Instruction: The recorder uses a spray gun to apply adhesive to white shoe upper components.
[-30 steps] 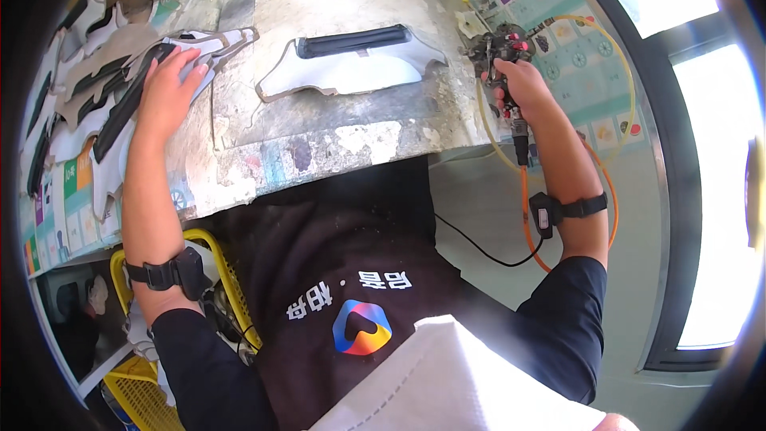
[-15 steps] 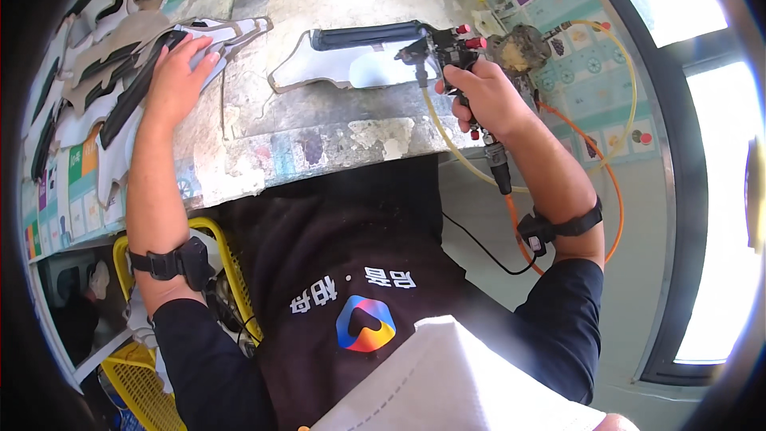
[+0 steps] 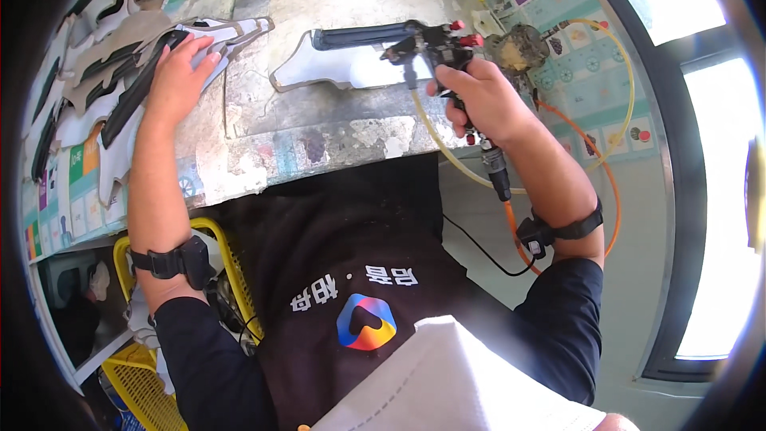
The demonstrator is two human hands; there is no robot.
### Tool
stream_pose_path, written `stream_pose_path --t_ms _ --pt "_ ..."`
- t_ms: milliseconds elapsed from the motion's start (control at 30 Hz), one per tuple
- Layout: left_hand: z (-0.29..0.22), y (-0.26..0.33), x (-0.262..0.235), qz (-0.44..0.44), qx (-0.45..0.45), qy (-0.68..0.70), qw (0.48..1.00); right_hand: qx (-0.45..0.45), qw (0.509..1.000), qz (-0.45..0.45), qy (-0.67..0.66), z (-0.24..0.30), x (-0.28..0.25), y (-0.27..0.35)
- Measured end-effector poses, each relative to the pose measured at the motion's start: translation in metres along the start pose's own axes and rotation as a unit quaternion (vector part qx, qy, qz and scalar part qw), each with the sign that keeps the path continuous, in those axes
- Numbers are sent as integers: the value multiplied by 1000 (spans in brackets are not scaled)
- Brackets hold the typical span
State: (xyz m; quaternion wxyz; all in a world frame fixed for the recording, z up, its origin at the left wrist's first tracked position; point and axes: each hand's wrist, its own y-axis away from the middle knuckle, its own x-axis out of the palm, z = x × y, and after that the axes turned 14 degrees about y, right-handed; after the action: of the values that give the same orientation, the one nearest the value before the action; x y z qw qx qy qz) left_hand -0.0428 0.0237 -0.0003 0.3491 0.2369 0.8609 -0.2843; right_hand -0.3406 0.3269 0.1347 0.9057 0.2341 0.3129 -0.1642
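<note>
In my right hand [image 3: 483, 104] is a black spray gun [image 3: 435, 48] with red knobs, my fingers wrapped round its grip. Its nozzle points left, above a flat pale piece [image 3: 299, 64] lying on the worktop. A dark padded strip [image 3: 359, 35] runs along that piece's far edge, and the gun hides its right end. My left hand [image 3: 179, 80] lies with fingers extended on another pale piece [image 3: 239, 30] at the left, touching its black strip [image 3: 136, 100].
More pale pieces with black strips [image 3: 104, 80] crowd the worktop's left side. A yellowish hose [image 3: 435, 140] and an orange hose [image 3: 614, 207] loop at the right, near a crusted lump [image 3: 519, 48]. Yellow baskets [image 3: 231, 263] stand below the worktop. A window frame [image 3: 686, 215] is farther right.
My right hand has shifted the spray gun slightly left over the flat piece, covering more of its strip. My left hand stays nearly where it was.
</note>
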Motion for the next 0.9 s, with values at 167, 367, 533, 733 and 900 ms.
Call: stream_pose_path --t_ms 167,367,533,733,900 --pt "1 1 -1 -7 10 5 1000 46 995 -84 -39 -38 -33 -1" --pt "1 0 -1 -10 18 1 1000 70 991 -114 -23 -59 -48 -2" --pt "2 -1 1 3 12 -11 1000 28 995 -66 -68 -30 -13 9" --pt "5 -1 2 6 5 -2 1000 11 999 27 -24 0 4 25" --pt "9 0 0 -2 22 0 1000 54 998 -29 -19 -19 -10 28"
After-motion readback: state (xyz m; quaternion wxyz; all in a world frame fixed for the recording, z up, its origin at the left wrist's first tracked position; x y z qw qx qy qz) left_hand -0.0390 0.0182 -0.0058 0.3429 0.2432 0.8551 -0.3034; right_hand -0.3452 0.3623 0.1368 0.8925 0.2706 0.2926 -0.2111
